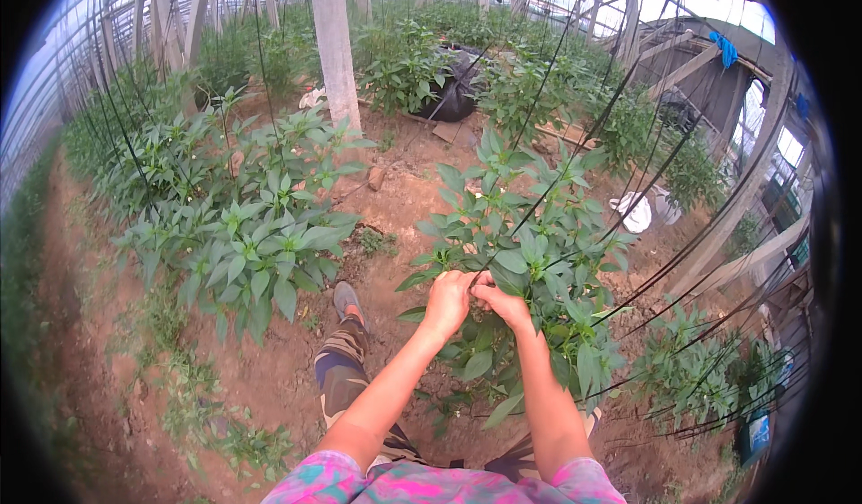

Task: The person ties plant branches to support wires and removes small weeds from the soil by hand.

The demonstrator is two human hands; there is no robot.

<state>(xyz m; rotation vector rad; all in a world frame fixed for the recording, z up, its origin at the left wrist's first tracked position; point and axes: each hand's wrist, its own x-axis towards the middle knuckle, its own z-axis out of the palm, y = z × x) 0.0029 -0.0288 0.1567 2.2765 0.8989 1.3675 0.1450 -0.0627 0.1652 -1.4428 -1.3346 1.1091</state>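
My left hand [450, 302] and my right hand [500, 299] meet at the near left side of a leafy pepper plant [532, 255]. Both have their fingers closed on a thin black string [522, 224], which slants up and to the right from them across the leaves. The fingertips nearly touch each other, and what lies between them is too small to make out. Leaves partly cover the right hand's wrist. Small pale flowers show among the foliage.
Bushy pepper plants [249, 248] stand to the left. A concrete post [337, 52] rises ahead, with a black plastic bag [459, 89] beyond it. More black strings slant down at the right, near a white bag [633, 211] and leaning posts [741, 187].
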